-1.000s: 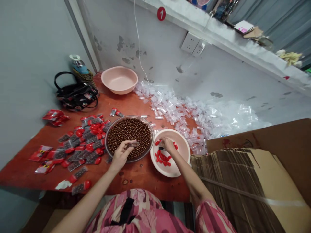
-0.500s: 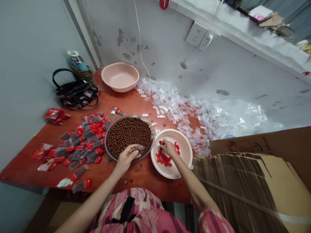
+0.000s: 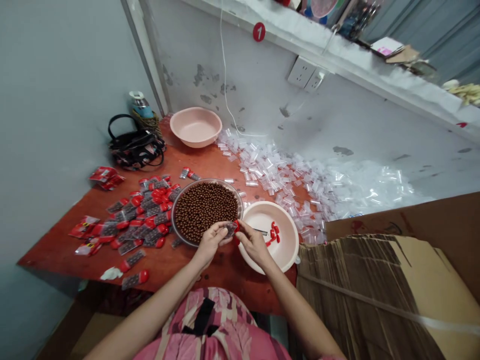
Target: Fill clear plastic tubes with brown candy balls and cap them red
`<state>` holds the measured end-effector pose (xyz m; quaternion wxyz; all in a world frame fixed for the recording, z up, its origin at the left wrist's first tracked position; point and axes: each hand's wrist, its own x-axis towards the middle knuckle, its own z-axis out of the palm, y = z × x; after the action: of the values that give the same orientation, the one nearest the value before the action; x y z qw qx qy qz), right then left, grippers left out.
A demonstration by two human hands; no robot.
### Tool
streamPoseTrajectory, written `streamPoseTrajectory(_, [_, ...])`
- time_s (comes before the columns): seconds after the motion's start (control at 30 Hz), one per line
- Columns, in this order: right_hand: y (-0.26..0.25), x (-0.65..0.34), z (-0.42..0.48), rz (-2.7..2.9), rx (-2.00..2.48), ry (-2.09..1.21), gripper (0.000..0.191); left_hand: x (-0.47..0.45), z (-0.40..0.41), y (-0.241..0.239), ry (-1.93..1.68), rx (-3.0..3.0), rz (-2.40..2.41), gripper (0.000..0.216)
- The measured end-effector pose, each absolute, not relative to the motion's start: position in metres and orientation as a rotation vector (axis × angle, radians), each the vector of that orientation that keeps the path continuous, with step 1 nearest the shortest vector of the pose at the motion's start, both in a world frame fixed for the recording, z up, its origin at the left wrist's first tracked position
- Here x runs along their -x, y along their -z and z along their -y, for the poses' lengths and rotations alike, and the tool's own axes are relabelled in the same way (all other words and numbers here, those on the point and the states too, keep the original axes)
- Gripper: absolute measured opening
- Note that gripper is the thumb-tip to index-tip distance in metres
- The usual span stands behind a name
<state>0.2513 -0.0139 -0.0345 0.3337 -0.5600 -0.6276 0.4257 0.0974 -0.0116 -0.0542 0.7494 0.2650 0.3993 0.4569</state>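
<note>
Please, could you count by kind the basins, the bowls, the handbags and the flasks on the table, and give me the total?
Front basin and back basin: 2
Bowl of brown balls: 1
Handbag: 1
Flask: 1
Total: 5

My left grip (image 3: 210, 245) hides one end of the small clear plastic container of dark beads (image 3: 229, 229); my right grip (image 3: 255, 245) covers part of the red plastic cap (image 3: 237, 226) and pale pink round basin (image 3: 288, 247). My view's bottom edge crops the stack of brown cardboard (image 3: 412, 270).
</note>
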Motion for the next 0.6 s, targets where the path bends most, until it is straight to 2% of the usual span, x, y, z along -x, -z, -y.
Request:
streamPoseTrajectory(0.17, [0.035, -0.251, 0.016, 1.216, 1.31, -1.463, 0.022, -0.096, 0.019, 0.05, -1.008, -0.602, -0.847, 0.027])
streamPoseTrajectory(0.33, [0.027, -0.251, 0.01, 1.24, 1.196, -1.54, 0.026, -0.095, 0.024, 0.041, -1.029, -0.623, -0.827, 0.028])
streamPoseTrajectory(0.43, [0.017, -0.256, 0.006, 1.32, 1.216, -1.417, 0.023, -0.093, 0.026, 0.038, -1.049, -0.664, -0.843, 0.031])
streamPoseTrajectory(0.6, [-0.01, -0.258, 0.004, 1.753, 1.256, -1.003, 0.023, -0.086, 0.028, 0.041, -1.053, -0.978, -0.991, 0.031])
